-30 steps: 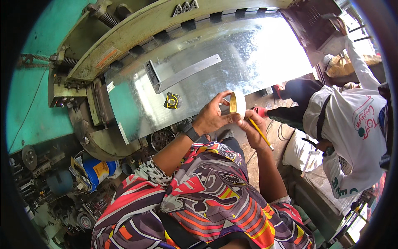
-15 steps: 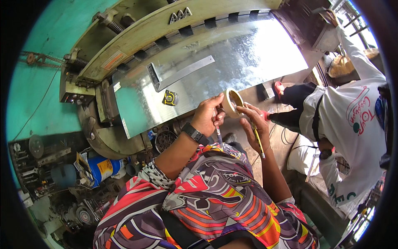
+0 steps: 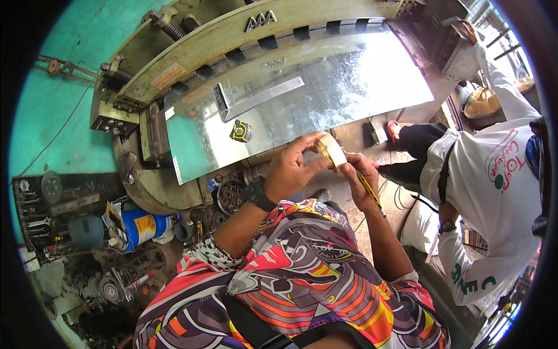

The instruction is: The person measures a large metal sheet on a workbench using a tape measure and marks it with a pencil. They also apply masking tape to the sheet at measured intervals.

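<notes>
My left hand (image 3: 289,168), with a black watch on its wrist, grips a roll of pale masking tape (image 3: 331,149) between thumb and fingers. My right hand (image 3: 361,185) is closed, its fingertips touching the roll's right side. A yellow-and-black striped pencil (image 3: 371,193) is held in the right hand and points down toward the wrist. Beyond the hands, a shiny metal sheet (image 3: 290,119) lies on the machine bed. On it rest a metal try square (image 3: 264,96) and a black-and-yellow tape measure (image 3: 240,131).
A large green shearing machine (image 3: 203,55) runs along the sheet's far edge. A person in a white shirt (image 3: 471,157) stands at the right, one arm reaching to the machine's end. A blue drum (image 3: 142,228) and assorted metal parts (image 3: 110,288) are at the lower left.
The roll has turned and tilted, and my left fingers have moved over its near side. My right hand has shifted slightly down and right. A pen seen under the left hand is now out of sight.
</notes>
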A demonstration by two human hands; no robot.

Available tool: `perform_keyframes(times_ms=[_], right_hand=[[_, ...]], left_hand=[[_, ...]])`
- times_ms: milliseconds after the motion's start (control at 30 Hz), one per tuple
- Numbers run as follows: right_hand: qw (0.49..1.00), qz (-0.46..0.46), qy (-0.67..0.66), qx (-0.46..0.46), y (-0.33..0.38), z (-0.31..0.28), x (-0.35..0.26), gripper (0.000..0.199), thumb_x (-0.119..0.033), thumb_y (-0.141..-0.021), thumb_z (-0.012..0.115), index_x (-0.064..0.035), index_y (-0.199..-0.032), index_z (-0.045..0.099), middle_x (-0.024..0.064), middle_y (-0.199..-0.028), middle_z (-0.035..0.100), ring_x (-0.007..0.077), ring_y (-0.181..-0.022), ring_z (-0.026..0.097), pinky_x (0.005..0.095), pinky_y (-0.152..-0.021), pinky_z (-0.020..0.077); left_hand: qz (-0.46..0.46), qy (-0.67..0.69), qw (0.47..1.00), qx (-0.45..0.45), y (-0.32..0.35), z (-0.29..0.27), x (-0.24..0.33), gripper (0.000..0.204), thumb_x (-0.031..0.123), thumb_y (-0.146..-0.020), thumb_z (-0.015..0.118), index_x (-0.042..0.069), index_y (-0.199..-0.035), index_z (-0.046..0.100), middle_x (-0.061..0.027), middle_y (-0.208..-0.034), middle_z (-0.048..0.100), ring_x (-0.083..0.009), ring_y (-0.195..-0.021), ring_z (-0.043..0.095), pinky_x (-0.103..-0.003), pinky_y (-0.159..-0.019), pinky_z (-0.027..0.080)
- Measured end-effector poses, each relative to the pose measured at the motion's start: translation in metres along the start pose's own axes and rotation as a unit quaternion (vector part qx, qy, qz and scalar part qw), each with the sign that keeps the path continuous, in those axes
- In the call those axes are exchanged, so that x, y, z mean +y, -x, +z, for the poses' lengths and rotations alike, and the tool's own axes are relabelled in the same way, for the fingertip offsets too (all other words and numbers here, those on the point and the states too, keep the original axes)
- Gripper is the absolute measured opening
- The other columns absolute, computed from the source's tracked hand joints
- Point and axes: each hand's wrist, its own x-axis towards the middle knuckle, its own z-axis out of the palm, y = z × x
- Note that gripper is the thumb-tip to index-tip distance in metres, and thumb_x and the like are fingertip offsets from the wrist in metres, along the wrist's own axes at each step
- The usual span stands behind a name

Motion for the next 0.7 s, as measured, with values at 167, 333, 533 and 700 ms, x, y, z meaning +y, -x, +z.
perform_keyframes(times_ms=[167, 333, 533, 700], right_hand=[[0.997, 0.051, -0.053, 0.003, 0.004, 0.014, -0.012, 0.038, -0.030, -0.102, 0.067, 0.0018, -0.124, 0.067, 0.0076, -0.102, 0.070, 0.0139, -0.093, 0.067, 0.0299, -0.081, 0.0520], [0.973, 0.104, -0.205, 0.003, 0.006, 0.025, -0.007, 0.042, -0.034, -0.105, 0.065, 0.0008, -0.128, 0.063, 0.0084, -0.107, 0.070, 0.0133, -0.093, 0.066, 0.0304, -0.080, 0.0535], [0.933, 0.078, -0.350, 0.033, 0.015, 0.037, 0.021, 0.039, -0.032, -0.108, 0.060, 0.0010, -0.128, 0.062, 0.0096, -0.111, 0.071, 0.0129, -0.098, 0.066, 0.0313, -0.084, 0.0538], [0.976, 0.099, -0.192, 0.026, 0.013, 0.042, -0.009, 0.041, -0.034, -0.109, 0.057, 0.0027, -0.128, 0.062, 0.0082, -0.110, 0.070, 0.0120, -0.097, 0.065, 0.0293, -0.085, 0.0527]], left_hand=[[0.003, -0.012, 0.999, -0.050, -0.005, -0.003, 0.008, 0.065, 0.022, -0.090, 0.081, 0.008, -0.148, 0.056, -0.0158, -0.138, 0.066, -0.0202, -0.128, 0.061, -0.035, -0.110, 0.045], [0.024, -0.054, 0.997, -0.058, -0.011, -0.018, 0.015, 0.057, 0.020, -0.090, 0.081, 0.007, -0.142, 0.063, -0.0134, -0.119, 0.073, -0.0166, -0.107, 0.070, -0.032, -0.093, 0.054], [0.020, -0.130, 0.982, -0.137, -0.024, -0.041, 0.028, 0.044, 0.020, -0.090, 0.081, 0.009, -0.131, 0.071, -0.0096, -0.095, 0.073, -0.0094, -0.074, 0.063, -0.030, -0.067, 0.051], [0.107, -0.147, 0.971, -0.152, -0.032, -0.050, 0.014, 0.039, 0.019, -0.093, 0.079, 0.005, -0.129, 0.070, -0.0074, -0.091, 0.072, -0.0085, -0.068, 0.054, -0.028, -0.066, 0.048]])
